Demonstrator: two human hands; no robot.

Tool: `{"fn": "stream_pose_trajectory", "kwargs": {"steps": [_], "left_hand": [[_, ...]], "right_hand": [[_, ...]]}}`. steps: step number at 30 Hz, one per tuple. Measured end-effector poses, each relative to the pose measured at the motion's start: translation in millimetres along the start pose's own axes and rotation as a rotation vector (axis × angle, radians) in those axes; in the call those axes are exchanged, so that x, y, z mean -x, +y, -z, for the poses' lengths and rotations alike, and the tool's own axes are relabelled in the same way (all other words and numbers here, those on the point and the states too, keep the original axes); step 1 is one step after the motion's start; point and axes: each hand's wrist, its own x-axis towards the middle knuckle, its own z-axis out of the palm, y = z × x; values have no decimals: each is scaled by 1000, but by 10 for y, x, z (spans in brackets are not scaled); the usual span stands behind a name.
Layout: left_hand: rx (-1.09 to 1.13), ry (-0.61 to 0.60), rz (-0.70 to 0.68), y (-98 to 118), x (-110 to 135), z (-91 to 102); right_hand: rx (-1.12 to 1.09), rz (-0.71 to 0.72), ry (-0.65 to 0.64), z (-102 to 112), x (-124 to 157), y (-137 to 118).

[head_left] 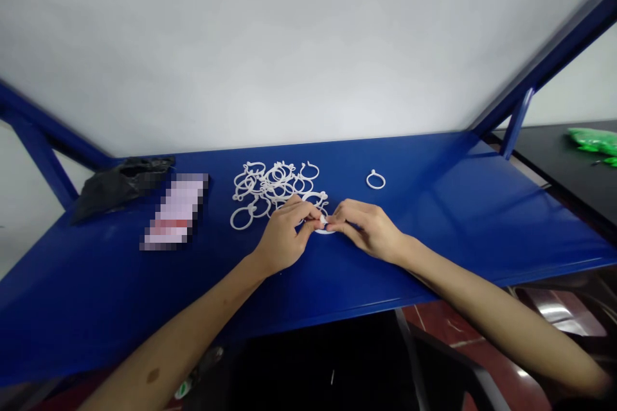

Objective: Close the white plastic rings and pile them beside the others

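Between my two hands is a white plastic ring (326, 231), its lower curve showing just above the blue surface. My left hand (288, 231) pinches it from the left and my right hand (367, 226) pinches it from the right, thumbs and fingertips nearly meeting at a small white part of the ring. My fingers cover most of it. Just beyond my left hand lies a loose pile of several white rings (274, 181), some open and some closed, with small eyelets. One closed ring (376, 180) rests apart, beyond my right hand.
A black plastic bag (120, 186) lies at the back left of the blue table (434, 173). Beside it is a blurred-out pinkish rectangular object (176, 212). Blue frame bars rise on both sides. A green bag (595, 141) sits on a dark table at right.
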Motion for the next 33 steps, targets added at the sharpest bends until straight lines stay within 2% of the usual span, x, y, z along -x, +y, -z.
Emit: {"fn": "stream_pose_trajectory", "kwargs": {"steps": [3,5,7,10,12,14,16,18,22,29,31,33], "left_hand": [[-59,-37,-37,-19,-10,-3],[-176,-42,-53,-52,-17,-19],[-322,-45,-66,-108,-17,-39],[-486,-68,-62,-223,-2,-53],[-525,-75,-55,-294,9,-46],[-525,-63,-56,-339,13,-29],[-506,-38,-58,-352,10,-11],[-496,4,-69,-335,4,4],[-526,111,-127,-243,-9,23],[-459,103,-231,-77,6,11],[-450,109,-291,-49,22,8],[-431,128,-338,-19,36,6]], "right_hand": [[47,35,21,20,-25,40],[113,-1,94,71,-64,85],[227,-98,199,157,-99,149],[445,-346,298,325,-89,303],[573,-525,255,430,-37,436],[665,-650,160,507,27,563],[722,-685,109,549,73,649],[736,-652,132,556,88,678],[614,-537,223,478,47,589],[-32,-369,62,83,-74,122],[-181,-355,61,-1,-101,-7],[-237,-362,101,-34,-113,-79]]}}
